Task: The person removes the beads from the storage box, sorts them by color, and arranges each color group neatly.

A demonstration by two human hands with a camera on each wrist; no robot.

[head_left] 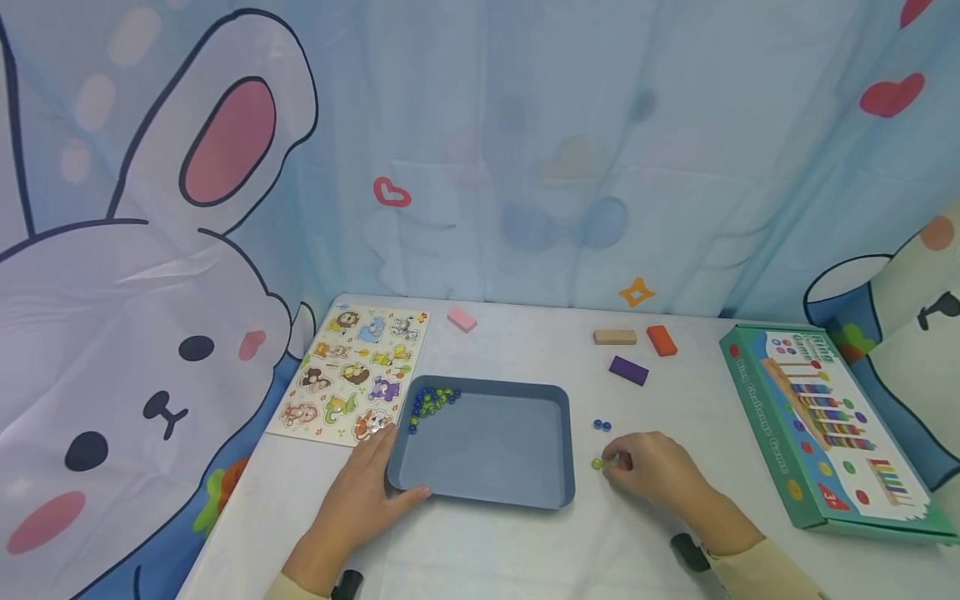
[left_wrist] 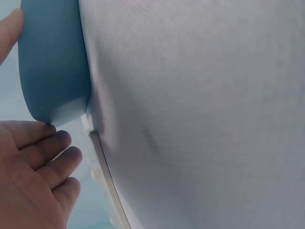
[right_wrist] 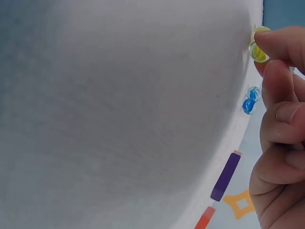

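Observation:
A blue tray (head_left: 487, 492) lies on the white table, with several blue and green marbles (head_left: 431, 402) heaped in its far left corner. My left hand (head_left: 390, 471) holds the tray's near left corner, thumb on the front rim and fingers (left_wrist: 45, 148) along the left side of the tray (left_wrist: 52, 62). Just right of the tray, my right hand (head_left: 611, 461) pinches a yellow-green marble (head_left: 597, 463) against the table; the right wrist view shows this marble (right_wrist: 259, 50) at the fingertips. Two blue marbles (head_left: 602, 425) lie loose just beyond it.
An animal puzzle board (head_left: 356, 375) lies left of the tray. At the back are a pink block (head_left: 462, 319), a wooden block (head_left: 615, 337), an orange block (head_left: 662, 340) and a purple block (head_left: 628, 370). A green toy box (head_left: 817, 425) lies at the right. A cartoon curtain hangs behind.

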